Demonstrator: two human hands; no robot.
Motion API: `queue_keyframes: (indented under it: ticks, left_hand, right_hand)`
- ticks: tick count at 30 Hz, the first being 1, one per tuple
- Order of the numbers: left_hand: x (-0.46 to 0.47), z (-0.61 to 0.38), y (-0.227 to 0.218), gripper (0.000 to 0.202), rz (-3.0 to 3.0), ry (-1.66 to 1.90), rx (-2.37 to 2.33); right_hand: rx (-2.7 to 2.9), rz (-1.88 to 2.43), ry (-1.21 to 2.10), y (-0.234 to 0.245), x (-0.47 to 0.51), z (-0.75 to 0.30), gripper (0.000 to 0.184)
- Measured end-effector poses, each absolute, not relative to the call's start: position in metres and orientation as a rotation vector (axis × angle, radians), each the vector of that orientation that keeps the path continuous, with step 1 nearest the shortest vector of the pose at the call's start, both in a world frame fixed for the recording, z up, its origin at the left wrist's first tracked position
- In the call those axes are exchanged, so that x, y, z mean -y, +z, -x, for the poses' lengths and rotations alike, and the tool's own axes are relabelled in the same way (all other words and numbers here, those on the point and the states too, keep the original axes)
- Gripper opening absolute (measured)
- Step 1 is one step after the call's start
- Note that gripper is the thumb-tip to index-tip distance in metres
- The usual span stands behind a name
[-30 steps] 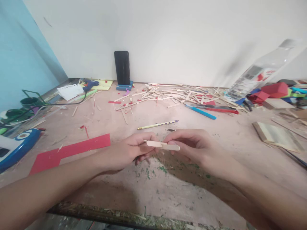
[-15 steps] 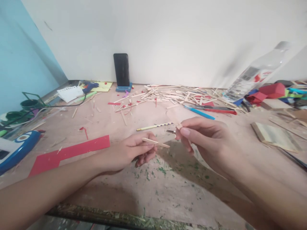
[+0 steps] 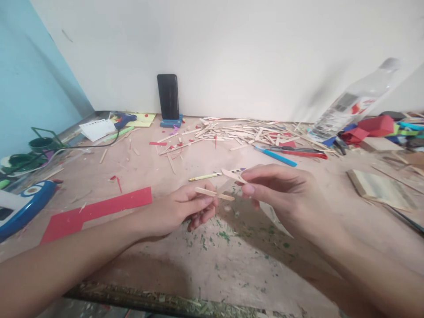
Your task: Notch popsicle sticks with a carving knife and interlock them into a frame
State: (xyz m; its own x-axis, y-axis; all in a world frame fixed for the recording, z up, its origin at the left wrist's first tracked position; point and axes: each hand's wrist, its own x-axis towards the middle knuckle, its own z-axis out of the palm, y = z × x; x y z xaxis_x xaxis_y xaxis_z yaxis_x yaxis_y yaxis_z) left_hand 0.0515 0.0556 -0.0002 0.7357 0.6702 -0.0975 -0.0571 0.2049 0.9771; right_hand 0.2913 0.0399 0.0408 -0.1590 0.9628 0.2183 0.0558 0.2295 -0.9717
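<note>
Between the thumb and fingers of my left hand (image 3: pixel 188 205) are crossed wooden craft sticks (image 3: pixel 225 197), one lying across another. My right hand (image 3: pixel 285 187) pinches a small craft stick (image 3: pixel 232 175) by its right end. That stick slants up to the left, over the end of the crossed ones; whether they touch I cannot tell. Just behind my hands, a patterned pencil (image 3: pixel 202 176) lies on the table, partly covered by the right-hand stick.
Loose craft sticks (image 3: pixel 245 131) are heaped by the wall near a leaning bottle (image 3: pixel 354 104). A phone (image 3: pixel 168 97) stands upright at the back. Red paper (image 3: pixel 112 203) lies beyond my left forearm, a wood block (image 3: pixel 380 189) at right, a blue cutter (image 3: pixel 276 157) behind my right hand.
My right hand has moved slightly left and turned its stick, which now points up-left over the crossed sticks. My left hand stays almost in place.
</note>
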Motion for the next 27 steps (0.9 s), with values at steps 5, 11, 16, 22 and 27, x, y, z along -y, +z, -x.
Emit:
queue_keyframes:
  ticks: [5, 11, 16, 22, 27]
  left_hand:
    - [-0.056, -0.050, 0.000, 0.024, -1.230, 0.549, -0.576]
    - [-0.055, -0.051, 0.006, 0.027, -1.109, 0.541, -0.619]
    - [-0.053, -0.052, 0.004, 0.026, -1.202, 0.592, -0.660]
    - [-0.055, -0.055, 0.004, 0.026, -1.405, 0.735, -0.850]
    - [-0.058, -0.052, 0.018, 0.016, -1.451, 1.000, -1.055]
  right_hand:
    - [1.480, 1.012, 1.160, 0.040, -0.038, -0.292, 0.011]
    - [1.324, 0.951, 1.452, 0.041, -0.039, -0.289, 0.008]
    - [1.246, 0.998, 1.659, 0.040, -0.037, -0.285, 0.015]
    - [1.476, 1.192, 1.453, 0.035, -0.037, -0.287, 0.033]
    - [1.411, 1.362, 1.290, 0.035, -0.040, -0.289, 0.031]
